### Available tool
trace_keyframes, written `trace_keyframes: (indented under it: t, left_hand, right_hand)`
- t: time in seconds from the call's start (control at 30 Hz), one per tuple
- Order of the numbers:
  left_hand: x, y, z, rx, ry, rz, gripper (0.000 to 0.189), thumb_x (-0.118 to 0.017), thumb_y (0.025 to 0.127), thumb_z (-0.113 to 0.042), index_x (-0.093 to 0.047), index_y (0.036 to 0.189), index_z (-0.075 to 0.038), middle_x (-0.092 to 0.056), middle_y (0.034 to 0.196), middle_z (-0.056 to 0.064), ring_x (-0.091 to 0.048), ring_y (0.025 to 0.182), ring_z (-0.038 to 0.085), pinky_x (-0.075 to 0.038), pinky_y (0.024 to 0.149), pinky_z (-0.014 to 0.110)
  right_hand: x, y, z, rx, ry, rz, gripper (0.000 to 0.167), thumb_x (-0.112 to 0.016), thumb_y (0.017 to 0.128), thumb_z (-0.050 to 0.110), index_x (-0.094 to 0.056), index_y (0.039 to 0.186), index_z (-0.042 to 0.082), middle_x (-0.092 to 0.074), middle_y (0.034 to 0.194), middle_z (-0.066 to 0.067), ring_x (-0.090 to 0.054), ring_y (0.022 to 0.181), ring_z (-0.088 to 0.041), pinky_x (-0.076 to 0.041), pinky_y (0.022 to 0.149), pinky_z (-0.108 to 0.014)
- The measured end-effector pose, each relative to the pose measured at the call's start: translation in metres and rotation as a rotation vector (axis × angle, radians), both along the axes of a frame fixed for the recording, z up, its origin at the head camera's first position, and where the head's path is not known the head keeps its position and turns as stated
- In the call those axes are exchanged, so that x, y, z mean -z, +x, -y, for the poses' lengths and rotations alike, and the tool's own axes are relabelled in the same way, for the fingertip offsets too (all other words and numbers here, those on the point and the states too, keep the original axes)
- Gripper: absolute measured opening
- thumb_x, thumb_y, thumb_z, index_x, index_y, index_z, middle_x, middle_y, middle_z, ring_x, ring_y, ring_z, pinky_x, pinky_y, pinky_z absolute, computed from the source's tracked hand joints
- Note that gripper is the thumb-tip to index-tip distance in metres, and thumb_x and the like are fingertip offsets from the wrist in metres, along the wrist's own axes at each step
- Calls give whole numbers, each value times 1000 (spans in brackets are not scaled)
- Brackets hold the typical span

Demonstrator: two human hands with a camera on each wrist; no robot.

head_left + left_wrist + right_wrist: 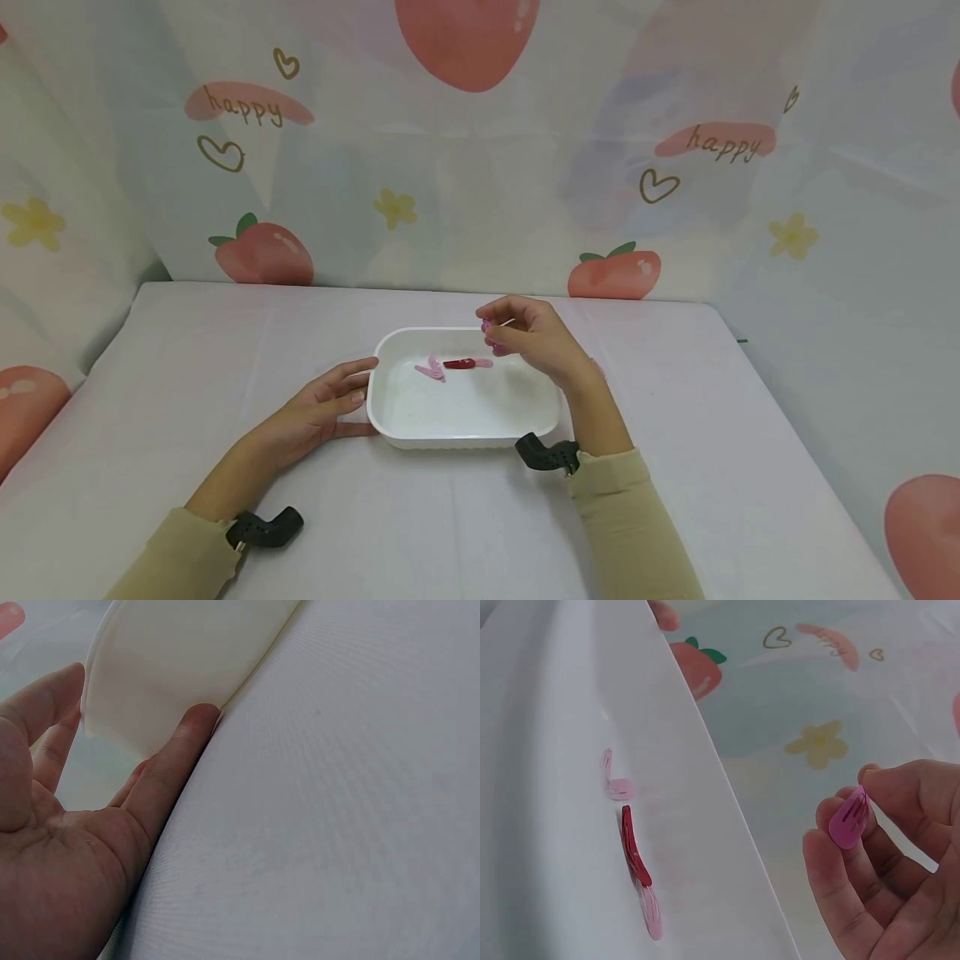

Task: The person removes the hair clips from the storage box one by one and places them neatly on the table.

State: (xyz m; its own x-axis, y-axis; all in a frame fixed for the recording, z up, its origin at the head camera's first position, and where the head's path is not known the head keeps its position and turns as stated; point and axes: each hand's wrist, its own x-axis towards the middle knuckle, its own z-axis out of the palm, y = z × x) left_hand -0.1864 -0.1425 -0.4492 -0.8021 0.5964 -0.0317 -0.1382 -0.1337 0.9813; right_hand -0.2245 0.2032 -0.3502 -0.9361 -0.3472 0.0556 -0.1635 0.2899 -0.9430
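Observation:
A white tray (465, 432) stands on the table with several snap hair clips lying in it. Pale pink clips (431, 369) sit left of a dark red clip (459, 364), and another pale pink clip (484, 363) touches the red one's right end. My left hand (322, 414) rests its outstretched fingers against the tray's left side. Above the tray's back right part, my right hand (536, 337) pinches a brighter pink hair clip (849, 817) between thumb and fingers. The right wrist view shows this clip held clear of the tray.
A white cloth covers the table (360, 525). Just right of the tray, something pink (597, 367) shows from behind my right wrist, mostly hidden. A printed curtain (480, 183) hangs behind the table and along its sides.

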Motion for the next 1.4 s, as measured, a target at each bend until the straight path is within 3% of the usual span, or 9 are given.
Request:
trace_keyframes:
  t: [0.43,0.7,1.13,1.4]
  left_hand:
    - [0,0,0,1,2,3,60,-50,104,-9,-23,157,-9,-24,159,23,-52,130,27,-53,96,55]
    - [-1,1,0,-1,0,4,60,-50,104,-8,-23,157,-8,-23,159,23,-51,131,26,-53,96,55]
    - [-3,2,0,-6,1,2,60,-51,104,-9,-23,157,-8,-24,159,24,-52,131,28,-53,95,55]
    - [-2,1,0,-4,0,1,60,-50,104,-8,-23,157,-9,-24,159,24,-52,131,28,-53,96,55]
  right_hand:
    - [0,0,-1,22,15,7,24,-65,95,10,-67,119,7,-64,112,-19,-67,94,-27,-61,85,-36]
    - [0,0,-3,30,1,7,24,-66,95,11,-67,119,8,-66,112,-12,-67,94,-27,-61,85,-36]
    - [1,-1,1,12,24,3,23,-65,95,9,-67,118,7,-64,112,-21,-66,92,-27,-61,84,-35]
    - [1,-2,-1,9,23,-1,24,-66,95,10,-67,119,7,-65,109,-15,-66,92,-26,-61,84,-35]
